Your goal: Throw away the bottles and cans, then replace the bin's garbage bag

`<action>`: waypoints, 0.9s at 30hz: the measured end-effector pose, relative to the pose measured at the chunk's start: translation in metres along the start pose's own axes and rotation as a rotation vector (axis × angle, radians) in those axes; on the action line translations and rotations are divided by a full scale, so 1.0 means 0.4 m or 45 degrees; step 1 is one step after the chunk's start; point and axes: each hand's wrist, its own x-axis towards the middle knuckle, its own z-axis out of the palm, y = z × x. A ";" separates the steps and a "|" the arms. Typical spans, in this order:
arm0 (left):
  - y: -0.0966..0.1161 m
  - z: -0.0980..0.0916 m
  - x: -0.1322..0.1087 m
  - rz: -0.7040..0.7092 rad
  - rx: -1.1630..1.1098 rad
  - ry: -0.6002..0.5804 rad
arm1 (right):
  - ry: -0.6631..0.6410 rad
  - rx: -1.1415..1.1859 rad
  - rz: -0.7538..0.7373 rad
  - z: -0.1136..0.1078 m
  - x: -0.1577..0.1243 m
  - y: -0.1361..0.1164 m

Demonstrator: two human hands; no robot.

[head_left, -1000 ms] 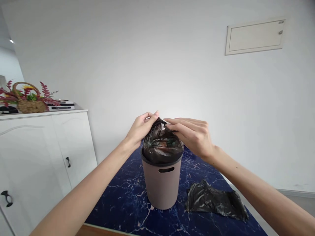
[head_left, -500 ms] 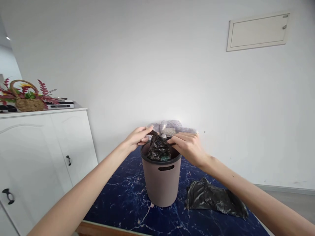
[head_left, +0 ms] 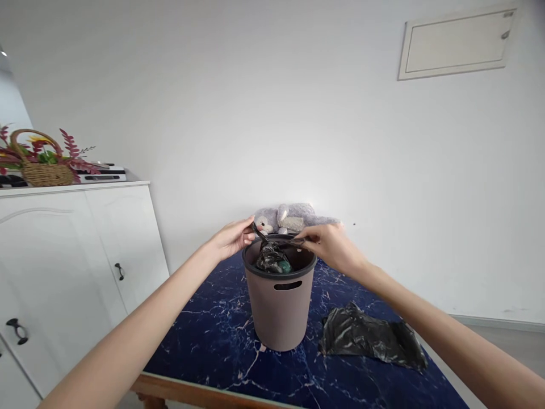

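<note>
A brownish-pink trash can [head_left: 279, 318] with a black rim and an oval handle slot stands upright on the blue marbled table. Inside its mouth lies a bunched black garbage bag [head_left: 272, 255], with something green showing at its lower part. Above the rim's left side, my left hand [head_left: 235, 238] pinches one twisted end of the bag. Over the right side, my right hand [head_left: 326, 244] is closed on another end, stretched out toward it. A second black garbage bag [head_left: 370, 336] lies flat and crumpled on the table, right of the can.
A grey plush toy [head_left: 298, 216] lies behind the can, against the white wall. White cabinets [head_left: 76, 255] stand at left, with a wicker flower basket [head_left: 46, 173] on top. The wooden table edge [head_left: 191, 392] runs along the front.
The bunched bag sits lower in the can, and its two ends are pulled farther apart, with my left hand slightly farther left. The view has tilted a little.
</note>
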 end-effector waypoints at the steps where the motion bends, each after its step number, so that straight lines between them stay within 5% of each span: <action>1: 0.012 0.013 -0.007 0.016 -0.029 -0.019 | 0.025 0.094 0.025 -0.010 0.006 -0.008; 7: 0.103 0.069 -0.056 0.174 -0.044 -0.102 | 0.052 0.903 0.132 -0.068 0.043 -0.040; 11: 0.103 0.058 -0.066 0.225 0.101 -0.077 | -0.055 1.202 0.233 -0.066 0.045 -0.030; 20: -0.062 -0.061 -0.078 0.085 0.359 -0.019 | -0.204 0.660 0.264 -0.016 -0.049 0.069; 27: -0.034 -0.023 -0.087 0.225 0.337 0.034 | -0.211 0.092 0.028 0.002 0.012 0.011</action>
